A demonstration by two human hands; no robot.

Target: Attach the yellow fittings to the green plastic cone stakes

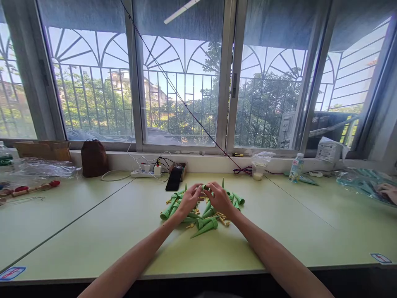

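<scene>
Both my left hand (191,199) and my right hand (219,198) are closed on one small green plastic piece (205,187), held between their fingertips above a pile. Its open round end shows; the rest is hidden by my fingers. Green plastic cone-shaped spikes (206,227) lie heaped under and around my hands, some with wide, ringed open ends. Small yellow plastic pieces (223,219) are scattered among the cones. Part of the pile is hidden behind my hands and wrists.
A black phone (174,179) leans beyond the pile, near a white power strip (145,171). A brown pouch (94,158) stands left; a plastic cup (258,170) and bottle (296,167) stand right. Another person's hand (387,192) rests by plastic-wrapped items (356,182) at far right.
</scene>
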